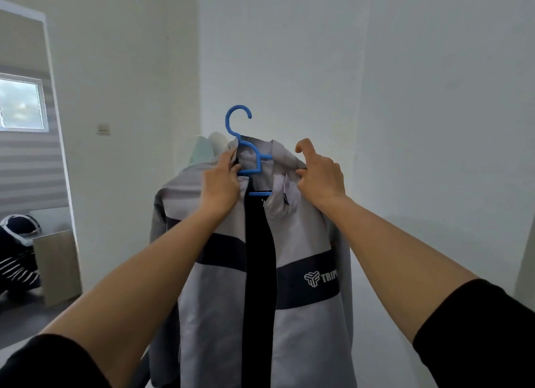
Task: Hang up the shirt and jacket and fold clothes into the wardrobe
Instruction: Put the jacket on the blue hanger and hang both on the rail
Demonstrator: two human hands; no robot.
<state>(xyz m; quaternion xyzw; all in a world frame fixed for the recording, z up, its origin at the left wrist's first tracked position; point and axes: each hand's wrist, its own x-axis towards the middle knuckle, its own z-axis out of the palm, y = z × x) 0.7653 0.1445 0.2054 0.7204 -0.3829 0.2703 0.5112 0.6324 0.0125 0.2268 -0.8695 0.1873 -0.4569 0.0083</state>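
Both hands, left hand (221, 182) and right hand (320, 175), pinch the collar of the soft, light jacket (260, 257) on the stiff hanger (246, 153); better to carry it by the hook

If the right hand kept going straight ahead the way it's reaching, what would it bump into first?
Probably the jacket itself. The right hand already pinches its collar beside the blue hanger, so the cloth is right in its way. Behind that there's only the white wall, though how far back it stands is hard to tell.
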